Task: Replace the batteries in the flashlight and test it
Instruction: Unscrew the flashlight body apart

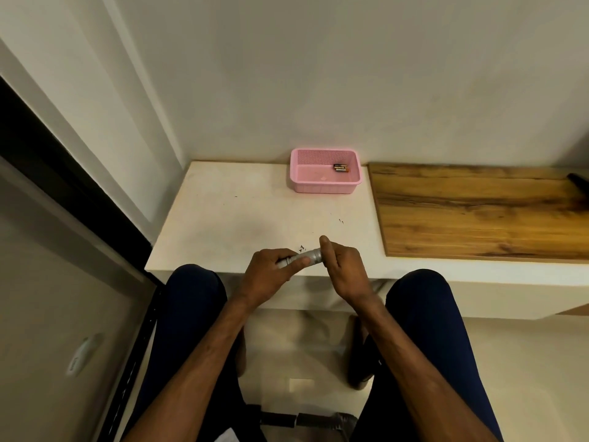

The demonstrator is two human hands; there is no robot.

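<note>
Between the hands: a silver flashlight (299, 258) is held above the near edge of the white table (229, 224).
Hidden: most of the flashlight body is covered by fingers; its two ends cannot be made out, so front and tail cannot be told apart.
Long axis: roughly left to right, the right end tilted slightly away.
Left hand (267, 272): closed around the left part of the flashlight.
Right hand (342, 269): closed over the right end, thumb raised.
Beyond the hands: a pink basket (325, 186) stands at the far edge, batteries (341, 168) lying inside; their number is unclear.
Right of the hands: a wooden board (478, 212), cut off by the frame.
</note>
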